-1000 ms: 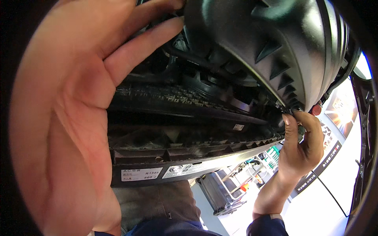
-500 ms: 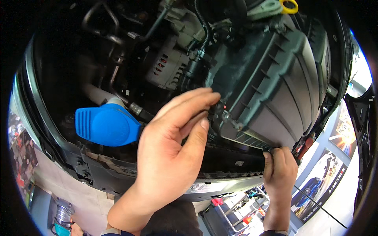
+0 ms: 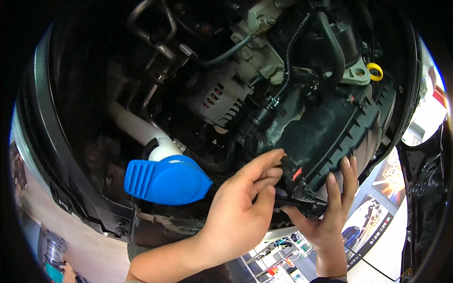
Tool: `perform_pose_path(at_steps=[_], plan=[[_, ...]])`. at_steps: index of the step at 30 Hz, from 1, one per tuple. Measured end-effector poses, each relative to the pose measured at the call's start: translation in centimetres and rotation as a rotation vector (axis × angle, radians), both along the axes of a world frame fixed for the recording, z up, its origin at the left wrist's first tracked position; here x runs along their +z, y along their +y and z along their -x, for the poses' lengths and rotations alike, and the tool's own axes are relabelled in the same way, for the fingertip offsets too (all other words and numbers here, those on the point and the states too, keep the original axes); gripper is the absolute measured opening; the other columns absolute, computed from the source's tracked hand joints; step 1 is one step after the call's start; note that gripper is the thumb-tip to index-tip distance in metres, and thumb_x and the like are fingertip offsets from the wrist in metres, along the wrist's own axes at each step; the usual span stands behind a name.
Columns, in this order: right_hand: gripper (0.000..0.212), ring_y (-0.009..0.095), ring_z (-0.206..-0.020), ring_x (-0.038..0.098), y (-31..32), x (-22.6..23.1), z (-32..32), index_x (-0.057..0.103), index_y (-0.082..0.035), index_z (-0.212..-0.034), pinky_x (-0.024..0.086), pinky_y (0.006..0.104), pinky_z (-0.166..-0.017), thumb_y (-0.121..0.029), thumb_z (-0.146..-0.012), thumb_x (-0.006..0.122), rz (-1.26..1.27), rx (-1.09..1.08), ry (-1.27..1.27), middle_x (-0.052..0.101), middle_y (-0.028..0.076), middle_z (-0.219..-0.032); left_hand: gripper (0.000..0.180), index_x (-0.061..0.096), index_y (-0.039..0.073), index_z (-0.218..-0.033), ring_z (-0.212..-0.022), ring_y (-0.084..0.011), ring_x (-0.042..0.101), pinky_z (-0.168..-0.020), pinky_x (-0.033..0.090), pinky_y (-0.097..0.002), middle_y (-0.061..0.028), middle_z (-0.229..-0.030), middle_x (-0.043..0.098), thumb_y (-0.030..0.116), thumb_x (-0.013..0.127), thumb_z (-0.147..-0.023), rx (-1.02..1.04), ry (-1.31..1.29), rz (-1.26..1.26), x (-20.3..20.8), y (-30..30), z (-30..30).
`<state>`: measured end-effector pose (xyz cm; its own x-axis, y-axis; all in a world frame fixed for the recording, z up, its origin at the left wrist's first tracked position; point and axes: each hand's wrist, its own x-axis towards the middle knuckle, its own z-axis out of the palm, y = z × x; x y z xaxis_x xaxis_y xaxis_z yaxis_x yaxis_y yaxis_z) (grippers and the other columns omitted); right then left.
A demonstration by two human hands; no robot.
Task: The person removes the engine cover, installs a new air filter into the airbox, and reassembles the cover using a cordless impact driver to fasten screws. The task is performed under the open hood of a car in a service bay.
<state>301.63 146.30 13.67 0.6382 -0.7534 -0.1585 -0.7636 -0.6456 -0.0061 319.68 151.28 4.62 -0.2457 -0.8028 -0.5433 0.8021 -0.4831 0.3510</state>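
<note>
A black ribbed air filter box (image 3: 325, 129) fills the right of the engine bay. At its near corner my left hand (image 3: 243, 203) is closed, fingers bent and the index fingertip against a small black connector with a red tab (image 3: 296, 174). What lies inside its curl is hidden. My right hand (image 3: 328, 207) rests with fingers spread and thumb apart on the box's near side, gripping nothing. Left of my left hand stands a blue reservoir cap (image 3: 165, 181) on a white filler neck (image 3: 165, 148).
Behind the hands are a grey alternator (image 3: 222, 101), a corrugated hose (image 3: 288, 52) and metal pipes (image 3: 153, 94). A yellow dipstick ring (image 3: 375, 71) sits far right. The car's front edge (image 3: 165, 224) runs below the hands. Beyond it stands a workshop cart (image 3: 273, 257).
The view has shifted, so the engine parts sit lower and further right. My right hand has opened from a pinch at the box's lower edge and moved up onto its side.
</note>
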Motion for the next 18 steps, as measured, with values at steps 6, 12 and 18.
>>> perform_pose_path(at_steps=[6,12,18], plan=[[0.099,0.059,-0.144,0.027,-1.4,-2.2,0.7,0.036,-0.010,-0.156,0.023,0.0702,-0.114,-0.071,-0.084,0.066,0.135,0.007,0.085,0.032,0.034,-0.156,0.058,0.032,-0.007,-0.153,-0.129,-0.0214,0.055,-0.112,0.044,-0.0349,-0.0177,-0.149,0.046,-0.016,0.043,-0.097,-0.054,0.091,-0.002,-0.2,-0.1,-0.6],[0.096,0.064,-0.145,0.018,-1.3,-2.5,1.6,0.034,-0.020,-0.158,0.015,0.0746,-0.115,-0.080,-0.086,0.054,0.127,0.009,0.138,0.029,0.032,-0.158,0.059,0.034,-0.008,-0.151,-0.132,-0.0275,0.056,-0.113,0.044,-0.0371,-0.0199,-0.152,0.042,-0.019,0.045,-0.094,-0.021,0.166,-0.064,0.3,-0.4,-0.9],[0.091,0.064,-0.145,0.018,-1.2,-2.3,1.7,0.032,-0.016,-0.158,0.016,0.0793,-0.112,-0.076,-0.091,0.050,0.102,0.010,0.137,0.026,0.027,-0.161,0.054,0.045,-0.004,-0.146,-0.120,-0.0298,0.066,-0.101,0.053,-0.0321,-0.0251,-0.143,0.048,-0.011,0.053,-0.092,-0.122,0.036,-0.019,-0.3,-1.0,-1.6]])
